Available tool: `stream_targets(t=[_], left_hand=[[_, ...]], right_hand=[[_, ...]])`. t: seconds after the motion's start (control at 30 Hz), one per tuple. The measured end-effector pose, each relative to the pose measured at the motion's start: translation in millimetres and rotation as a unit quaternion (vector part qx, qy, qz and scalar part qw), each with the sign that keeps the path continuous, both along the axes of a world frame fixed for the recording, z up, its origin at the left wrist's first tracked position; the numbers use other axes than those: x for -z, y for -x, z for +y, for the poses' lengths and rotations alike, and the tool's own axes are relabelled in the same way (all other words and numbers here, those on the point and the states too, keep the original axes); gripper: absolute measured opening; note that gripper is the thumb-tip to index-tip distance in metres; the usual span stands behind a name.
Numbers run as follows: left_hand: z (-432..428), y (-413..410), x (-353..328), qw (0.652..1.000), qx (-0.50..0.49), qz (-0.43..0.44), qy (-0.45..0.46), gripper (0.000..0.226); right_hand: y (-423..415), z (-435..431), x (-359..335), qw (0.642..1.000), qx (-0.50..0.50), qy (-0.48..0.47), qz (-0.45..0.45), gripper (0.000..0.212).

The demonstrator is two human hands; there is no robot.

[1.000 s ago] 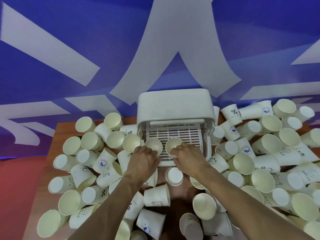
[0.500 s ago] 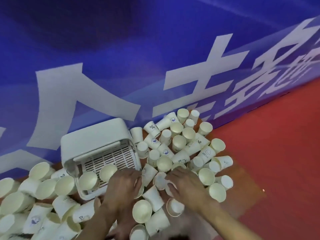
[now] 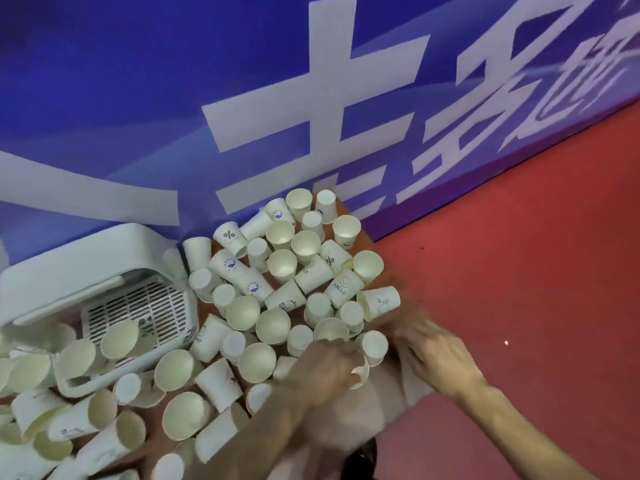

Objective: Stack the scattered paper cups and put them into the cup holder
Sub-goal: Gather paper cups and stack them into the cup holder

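— Where are the paper cups [image 3: 280, 268]?
— Loose, heaped just beyond both grips and away to their left. I see none nested. A single cup [image 3: 372, 346] lies between the grips.
— And the cup holder [image 3: 86, 268]?
— Well off to the left of the left grip [image 3: 325, 370], with two cups [image 3: 119, 341] on its slatted tray. Barely begun, I judge.
— The grips?
— The left is blurred against a cup rim, so I cannot tell if it holds. The right grip [image 3: 433, 355] is spread wide, holding nothing, at the tabletop [image 3: 389, 277] edge.
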State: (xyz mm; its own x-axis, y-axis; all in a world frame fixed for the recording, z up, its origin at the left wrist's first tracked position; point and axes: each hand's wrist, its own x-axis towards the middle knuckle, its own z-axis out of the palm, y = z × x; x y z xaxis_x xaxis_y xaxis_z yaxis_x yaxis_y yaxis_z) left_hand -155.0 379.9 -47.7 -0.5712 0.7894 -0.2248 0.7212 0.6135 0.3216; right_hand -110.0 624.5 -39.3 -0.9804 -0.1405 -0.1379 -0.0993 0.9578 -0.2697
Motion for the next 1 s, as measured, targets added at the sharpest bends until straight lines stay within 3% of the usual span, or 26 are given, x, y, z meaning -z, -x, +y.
stream_targets(t=[0.13,0.33,0.57,0.63,0.83,1.0], left_hand=[[16.8,-12.0,17.5,0.997,0.040,-0.009,0.070,0.048],[13.9,-15.1,24.0,0.986,0.072,-0.013,0.152,0.023],[-4.7,-31.6,32.5,0.983,0.090,-0.008,0.157,0.022],[-10.8,-38.1,30.5,0.980,0.129,0.001,0.154,0.019],[-23.4,-45.0,16.2,0.982,0.115,0.034,0.146,0.014],[-38.0,-42.5,3.7,0.989,0.093,0.031,0.113,0.017]], right_hand=[[15.7,2.3,8.3,0.996,-0.079,0.032,-0.005,0.026],[46.9,-44.0,13.2,0.978,-0.207,0.022,-0.001,0.031],[73.4,-85.3,25.6,0.937,-0.346,-0.053,-0.002,0.028],[74.1,-86.7,30.2,0.929,-0.363,-0.066,-0.018,0.027],[75.1,-95.7,34.9,0.919,-0.372,-0.117,-0.057,0.017],[72.0,-107.2,22.4,0.921,-0.360,-0.144,-0.045,0.026]])
